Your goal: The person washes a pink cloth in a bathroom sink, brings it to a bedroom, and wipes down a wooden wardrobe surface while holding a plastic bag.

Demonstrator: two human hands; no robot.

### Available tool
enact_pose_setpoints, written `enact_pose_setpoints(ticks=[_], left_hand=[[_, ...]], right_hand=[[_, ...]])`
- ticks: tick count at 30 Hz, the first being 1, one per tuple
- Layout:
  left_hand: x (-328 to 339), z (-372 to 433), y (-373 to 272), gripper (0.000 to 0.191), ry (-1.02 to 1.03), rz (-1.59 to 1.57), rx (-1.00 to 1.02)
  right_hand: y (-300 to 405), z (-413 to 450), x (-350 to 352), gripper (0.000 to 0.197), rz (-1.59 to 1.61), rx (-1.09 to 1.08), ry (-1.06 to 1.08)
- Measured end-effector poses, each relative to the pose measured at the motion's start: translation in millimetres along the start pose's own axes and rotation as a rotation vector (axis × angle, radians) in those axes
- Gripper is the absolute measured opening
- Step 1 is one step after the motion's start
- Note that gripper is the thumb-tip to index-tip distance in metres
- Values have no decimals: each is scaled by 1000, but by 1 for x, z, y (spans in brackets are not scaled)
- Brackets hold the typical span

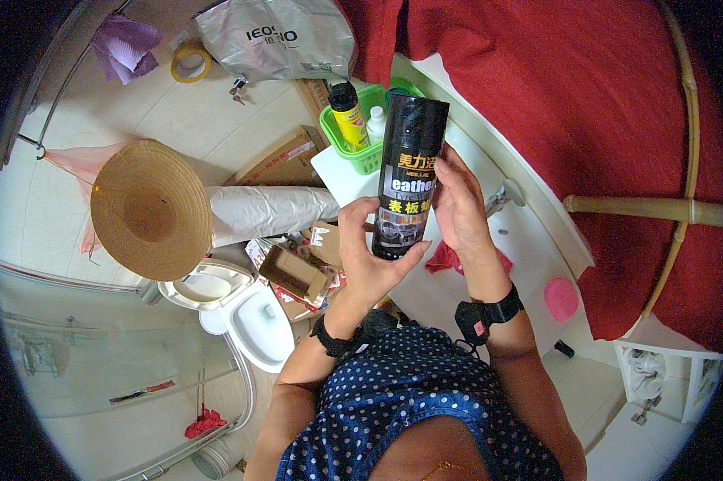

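A black spray can of dashboard wax (410,180) is held nearly upright between both hands. My left hand (367,252) grips it low, with the thumb across its base and the fingers at its side. My right hand (462,204) rests against the can's other side, its palm partly turned up and some fingers hidden behind. Just behind the can is a green plastic basket (368,161) with a yellow can with a black cap (350,123) and a white bottle (376,125) in it. Under the hands, a red cloth (445,260) lies in the white washbasin (517,240), near a metal faucet (505,197).
A red cloth (548,108) hangs along the right, with bamboo poles (632,207) over it. At left are a straw hat (151,210), a toilet (262,327) and an open cardboard box (295,273). A pink oval item (561,299) lies on the basin's edge.
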State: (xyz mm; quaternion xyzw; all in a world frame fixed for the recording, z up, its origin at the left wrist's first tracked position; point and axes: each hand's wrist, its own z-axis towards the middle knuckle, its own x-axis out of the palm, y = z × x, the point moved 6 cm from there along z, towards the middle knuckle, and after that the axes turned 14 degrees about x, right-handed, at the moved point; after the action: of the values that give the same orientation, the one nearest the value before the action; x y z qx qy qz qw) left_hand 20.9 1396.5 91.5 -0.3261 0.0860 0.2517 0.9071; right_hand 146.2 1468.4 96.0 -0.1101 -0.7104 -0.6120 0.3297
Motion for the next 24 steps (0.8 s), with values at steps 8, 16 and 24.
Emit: enact_pose_setpoints(ticks=[8, 16, 24], left_hand=[[1, -4, 5, 72, -1, -14, -6], [4, -5, 4, 73, 1, -44, -21], [8, -9, 8, 73, 10, -79, -68]], right_hand=[[1, -2, 0, 53, -19, 5, -25], [-1, -2, -5, 54, -30, 12, -23], [-1, -4, -8, 55, -28, 1, -26]])
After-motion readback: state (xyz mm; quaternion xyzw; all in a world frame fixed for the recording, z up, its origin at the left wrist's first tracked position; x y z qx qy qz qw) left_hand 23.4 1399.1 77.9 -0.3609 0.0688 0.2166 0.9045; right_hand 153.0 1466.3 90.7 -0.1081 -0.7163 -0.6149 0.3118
